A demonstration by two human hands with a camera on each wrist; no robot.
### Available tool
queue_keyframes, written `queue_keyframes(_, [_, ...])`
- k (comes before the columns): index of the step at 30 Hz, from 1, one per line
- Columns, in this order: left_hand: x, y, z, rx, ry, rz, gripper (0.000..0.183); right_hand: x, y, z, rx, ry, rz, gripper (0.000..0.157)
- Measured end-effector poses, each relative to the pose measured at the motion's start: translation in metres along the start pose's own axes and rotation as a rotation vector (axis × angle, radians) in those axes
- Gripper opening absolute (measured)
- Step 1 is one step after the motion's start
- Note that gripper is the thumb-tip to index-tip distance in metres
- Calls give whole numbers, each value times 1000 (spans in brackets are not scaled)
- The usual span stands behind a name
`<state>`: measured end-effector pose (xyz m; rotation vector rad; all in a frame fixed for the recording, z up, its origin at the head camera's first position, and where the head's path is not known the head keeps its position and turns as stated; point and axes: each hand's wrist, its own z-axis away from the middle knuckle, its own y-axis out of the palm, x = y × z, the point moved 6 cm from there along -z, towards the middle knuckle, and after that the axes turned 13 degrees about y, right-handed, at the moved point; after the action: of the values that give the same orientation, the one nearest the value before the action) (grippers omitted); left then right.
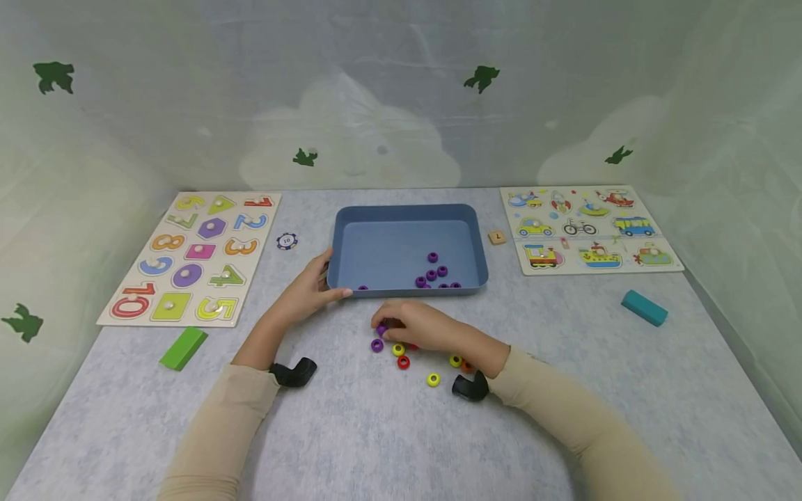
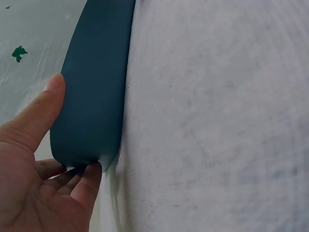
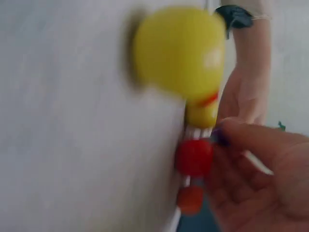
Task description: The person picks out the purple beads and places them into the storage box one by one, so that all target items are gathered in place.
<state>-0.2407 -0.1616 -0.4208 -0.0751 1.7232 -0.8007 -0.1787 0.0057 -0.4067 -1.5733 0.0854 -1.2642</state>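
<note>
A blue tray (image 1: 407,293) holds several purple beads (image 1: 431,275), most of them toward its front right. My left hand (image 1: 308,289) grips the tray's front left corner, the thumb along the front rim and the fingers bent against the side; the left wrist view shows this hand (image 2: 53,183) close up at the tray wall (image 2: 94,87). In front of the tray, my right hand (image 1: 422,325) pinches a purple bead (image 1: 382,330) between thumb and fingers. Another purple bead (image 1: 376,345) lies just below it. Blurred yellow and red beads (image 3: 194,157) appear beside this hand in the right wrist view.
Loose yellow (image 1: 433,380), red (image 1: 404,362) and orange beads (image 1: 467,366) lie near the right wrist. A number puzzle (image 1: 197,257) and green block (image 1: 184,348) are left; a vehicle puzzle (image 1: 589,229), teal block (image 1: 644,307) and wooden tile (image 1: 497,237) right. A poker chip (image 1: 287,241) lies beside the tray.
</note>
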Motion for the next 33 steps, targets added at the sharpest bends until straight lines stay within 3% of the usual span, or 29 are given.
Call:
queue_keyframes(7, [0,0,0,2,-5,11,94,-6,-46,7,-186,21,-118,23])
queue_keyframes(14, [0,0,1,7,-8,10,96,-55,-82,-3,-316,168,-149,24])
queue_keyframes(19, [0,1,1,10,-12,3,95,-85,-86,-8,-297,314,-94,23])
queue_keyframes(25, [-1,1,1,10,-16,3,95,-96,-81,-13,-212,403,-100,21])
queue_keyframes(29, [-1,1,1,8,-16,6,95,-91,-82,-11,-220,385,-85,24])
queue_keyframes(33, [0,1,1,11,-22,7,95,-71,-83,-4,-255,272,-85,32])
